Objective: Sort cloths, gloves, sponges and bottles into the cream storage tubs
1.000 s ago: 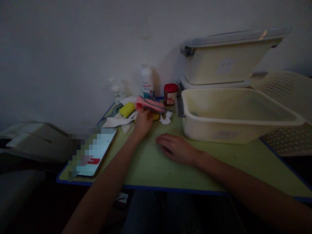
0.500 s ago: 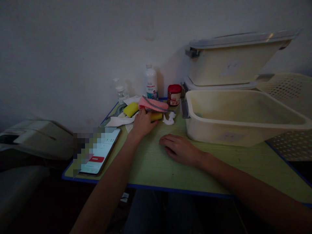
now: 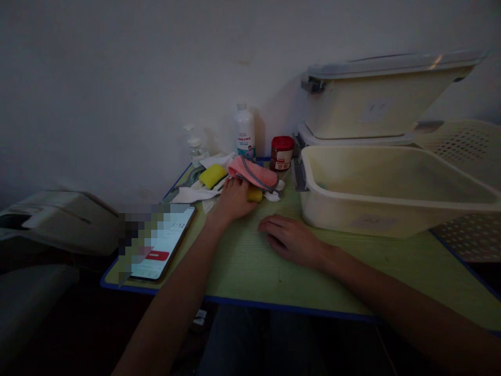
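My left hand (image 3: 234, 200) lies palm down at the front of a small pile, its fingers stretched out against the pile. Just beyond its fingertips is a folded pink cloth (image 3: 254, 172) with a checked edge. Under that cloth, beside my thumb, shows part of a yellow object (image 3: 254, 195), perhaps a sponge. A second yellow sponge (image 3: 212, 176) sits left of the fingers on white and grey cloths (image 3: 191, 195). My right hand (image 3: 287, 238) rests on the green tabletop (image 3: 250, 266) with loosely bent fingers, holding nothing.
A cream bin (image 3: 391, 211) with grey handles stands at right, before a lidded bin (image 3: 364, 107). A perforated basket (image 3: 465, 143) is behind them. Against the wall are a white bottle (image 3: 245, 133), a red-lidded jar (image 3: 282, 154) and a pump bottle (image 3: 194, 149). A phone (image 3: 164, 245) lies at left.
The pink cloth has slid right and toward me, covering more of the yellow object and the white item beside it. My left hand has shifted slightly; my right hand stays put.
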Demonstrator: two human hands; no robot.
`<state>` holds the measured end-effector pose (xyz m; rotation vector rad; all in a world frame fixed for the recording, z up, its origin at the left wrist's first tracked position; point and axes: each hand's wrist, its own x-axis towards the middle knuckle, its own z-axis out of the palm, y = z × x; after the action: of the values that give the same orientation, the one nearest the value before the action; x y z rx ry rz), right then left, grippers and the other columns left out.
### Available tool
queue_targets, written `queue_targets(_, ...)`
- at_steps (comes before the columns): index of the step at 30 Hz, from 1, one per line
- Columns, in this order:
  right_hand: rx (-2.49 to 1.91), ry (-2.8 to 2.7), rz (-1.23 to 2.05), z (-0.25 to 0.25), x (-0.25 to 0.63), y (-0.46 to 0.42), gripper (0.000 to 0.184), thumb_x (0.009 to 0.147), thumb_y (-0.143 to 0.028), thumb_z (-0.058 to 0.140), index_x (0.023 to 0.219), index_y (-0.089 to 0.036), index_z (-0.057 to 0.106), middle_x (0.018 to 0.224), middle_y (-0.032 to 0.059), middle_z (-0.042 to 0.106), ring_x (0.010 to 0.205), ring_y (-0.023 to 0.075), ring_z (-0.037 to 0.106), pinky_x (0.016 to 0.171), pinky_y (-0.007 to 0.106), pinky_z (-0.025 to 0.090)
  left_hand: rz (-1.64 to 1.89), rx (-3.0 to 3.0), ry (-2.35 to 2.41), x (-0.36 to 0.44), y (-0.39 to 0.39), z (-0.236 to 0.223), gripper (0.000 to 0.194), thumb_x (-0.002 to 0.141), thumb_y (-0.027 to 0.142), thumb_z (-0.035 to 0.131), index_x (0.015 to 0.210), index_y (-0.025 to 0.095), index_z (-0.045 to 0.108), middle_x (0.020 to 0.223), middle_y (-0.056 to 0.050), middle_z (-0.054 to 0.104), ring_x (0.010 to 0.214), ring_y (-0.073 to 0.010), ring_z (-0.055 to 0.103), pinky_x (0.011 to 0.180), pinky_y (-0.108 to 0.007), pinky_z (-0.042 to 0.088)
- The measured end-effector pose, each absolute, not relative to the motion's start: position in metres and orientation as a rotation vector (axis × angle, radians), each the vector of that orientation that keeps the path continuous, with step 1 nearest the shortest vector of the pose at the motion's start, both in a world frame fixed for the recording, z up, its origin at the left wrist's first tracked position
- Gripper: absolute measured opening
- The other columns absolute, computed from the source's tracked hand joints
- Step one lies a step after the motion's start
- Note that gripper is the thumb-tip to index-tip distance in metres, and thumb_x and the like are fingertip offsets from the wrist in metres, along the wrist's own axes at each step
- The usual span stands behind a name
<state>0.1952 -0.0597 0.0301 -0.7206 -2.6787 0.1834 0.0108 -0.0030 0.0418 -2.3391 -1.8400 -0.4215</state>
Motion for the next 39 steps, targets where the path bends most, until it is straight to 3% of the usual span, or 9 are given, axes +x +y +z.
queue_targets(5,-0.748,-2.652,0.195,0.031,0.195,-0.059,0.019,0.083,-0.008,0.046,0.096,-0.013,0.059,0.1,0.011,0.063,0.09,0.0196,0.06,0.08,0.034,0.051,-0.567,-2.322,-1.851,0.016,-0.003,0.041,0.058,0.067,0.037,0.065,0.114,0.006,0.05,0.12,-0.024,0.055,0.116,-0.0375,0.049,0.101,-0.047,0.034)
queue_targets(12,-0.836,-2.593,0.163,0.033,0.195,-0.061,0.019,0.081,-0.008,0.048,0.096,-0.012,0.059,0.099,0.0115,0.062,0.089,0.0206,0.06,0.078,0.035,0.052,-0.652,-2.368,-1.995,0.024,-0.01,0.048,0.067,0.071,0.056,0.06,0.121,0.012,0.047,0.115,-0.021,0.058,0.102,-0.0369,0.059,0.085,-0.045,0.046)
queue_targets(18,-0.827,-2.6,0.177,0.033,0.196,-0.06,0.019,0.082,-0.008,0.046,0.097,-0.013,0.058,0.101,0.0115,0.062,0.092,0.0208,0.06,0.081,0.036,0.052,-0.569,-2.312,-1.995,0.023,-0.012,0.047,0.065,0.073,0.053,0.062,0.123,0.013,0.049,0.123,-0.02,0.055,0.113,-0.0372,0.053,0.093,-0.047,0.041)
queue_targets(22,-0.859,-2.622,0.219,0.033,0.196,-0.06,0.019,0.082,-0.007,0.047,0.098,-0.012,0.058,0.102,0.0122,0.061,0.092,0.0212,0.06,0.081,0.036,0.052,-0.528,-2.219,-2.034,0.021,-0.009,0.045,0.058,0.079,0.054,0.054,0.121,0.014,0.051,0.124,-0.019,0.055,0.116,-0.0351,0.051,0.093,-0.045,0.042)
queue_targets(27,-0.879,-2.623,0.232,0.034,0.196,-0.06,0.02,0.083,-0.008,0.047,0.1,-0.012,0.057,0.102,0.0118,0.06,0.091,0.0209,0.059,0.081,0.036,0.051,-0.57,-2.225,-2.127,0.015,-0.005,0.049,0.055,0.083,0.055,0.047,0.116,0.012,0.055,0.112,-0.02,0.062,0.106,-0.0356,0.057,0.087,-0.046,0.044)
queue_targets(33,-0.899,-2.598,0.256,0.034,0.196,-0.059,0.022,0.082,-0.008,0.046,0.101,-0.013,0.056,0.105,0.0126,0.059,0.096,0.0222,0.058,0.083,0.038,0.051,-1.305,-2.403,-2.233,0.003,-0.003,0.067,0.047,0.086,0.051,0.043,0.098,0.012,0.065,0.094,-0.012,0.068,0.091,-0.0275,0.062,0.081,-0.037,0.047)
queue_targets(39,-0.923,-2.483,0.376,0.032,0.198,-0.061,0.035,0.082,-0.011,0.045,0.117,-0.014,0.047,0.119,0.0152,0.053,0.105,0.0248,0.056,0.089,0.043,0.048,-2.803,-2.293,-2.57,0.001,-0.003,0.078,0.046,0.09,0.05,0.035,0.098,0.015,0.064,0.08,-0.005,0.07,0.071,-0.0166,0.066,0.073,-0.029,0.051)
